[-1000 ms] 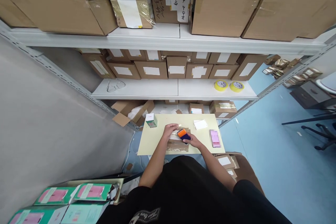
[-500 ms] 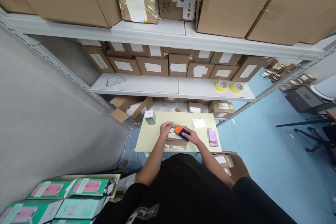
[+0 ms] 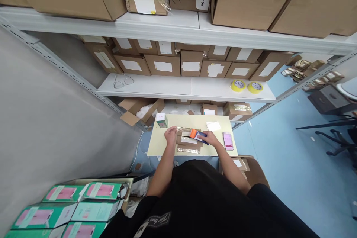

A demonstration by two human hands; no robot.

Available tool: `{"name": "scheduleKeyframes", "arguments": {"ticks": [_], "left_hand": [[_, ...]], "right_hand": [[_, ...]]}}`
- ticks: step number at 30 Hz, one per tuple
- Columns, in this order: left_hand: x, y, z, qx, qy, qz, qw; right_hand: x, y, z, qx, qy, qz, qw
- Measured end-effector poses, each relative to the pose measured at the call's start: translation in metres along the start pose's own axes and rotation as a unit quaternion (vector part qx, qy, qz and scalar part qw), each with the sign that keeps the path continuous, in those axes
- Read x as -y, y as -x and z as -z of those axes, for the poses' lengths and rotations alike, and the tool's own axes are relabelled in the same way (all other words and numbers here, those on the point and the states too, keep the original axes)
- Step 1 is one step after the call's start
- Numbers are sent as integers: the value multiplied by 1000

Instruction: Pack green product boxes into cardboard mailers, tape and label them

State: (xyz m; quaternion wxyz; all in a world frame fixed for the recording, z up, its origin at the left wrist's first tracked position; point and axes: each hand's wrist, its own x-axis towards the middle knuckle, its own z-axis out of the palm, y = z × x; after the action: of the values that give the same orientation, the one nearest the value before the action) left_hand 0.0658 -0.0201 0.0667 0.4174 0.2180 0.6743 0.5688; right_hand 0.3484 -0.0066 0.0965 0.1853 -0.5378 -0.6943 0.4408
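Taping appears to be the step in hand as a person in a black shirt (image 3: pixel 206 200) works over a brown parcel (image 3: pixel 191 145) at a pale table (image 3: pixel 156 141). The fingers of the left hand (image 3: pixel 170 134) are pinched together, seemingly on the end of a clear strip (image 3: pixel 182 129); those of the right hand (image 3: pixel 210 138) grip an orange-and-blue dispenser (image 3: pixel 198 135), its orange end facing the left fingers. The parcel lies flat between the two sets of fingers and beneath the dispenser, its white label (image 3: pixel 189 140) facing up. Beyond the left fingers stands a green-and-white box (image 3: pixel 162 120); just beyond the right fingers lie white papers (image 3: pixel 213 126), and to their right a pink-faced item (image 3: pixel 228 141). The next move would seem to call for a firm left pinch, a taut strip and a level dispenser, since slack could let the strip crease or stick askew.
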Motion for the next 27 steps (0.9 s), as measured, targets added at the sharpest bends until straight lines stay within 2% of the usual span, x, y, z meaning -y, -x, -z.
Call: {"name": "scheduleKeyframes", "arguments": {"ticks": [2,5,8,11,17,22,27], "left_hand": [[-2,-8,15,-7,-12,-1,1000],[1,-13,32,-1,-37,-6,999],[9,-12,42,-11,-37,5,999],[22,-8,47,-32,-12,43,998],[48,-10,47,-90,6,111,990],[64,-23,43,-92,-15,142,985],[80,-34,36,-78,-54,187,978]], "right_hand": [[-8,3,7,-14,23,-18,999],[-12,2,11,3,42,-13,999],[-9,-3,5,22,55,-1,998],[-8,-8,-7,46,65,0,997],[-15,-15,-21,27,102,-3,994],[-8,-23,-22,56,168,-42,983],[11,-24,-25,92,275,-85,953]]}}
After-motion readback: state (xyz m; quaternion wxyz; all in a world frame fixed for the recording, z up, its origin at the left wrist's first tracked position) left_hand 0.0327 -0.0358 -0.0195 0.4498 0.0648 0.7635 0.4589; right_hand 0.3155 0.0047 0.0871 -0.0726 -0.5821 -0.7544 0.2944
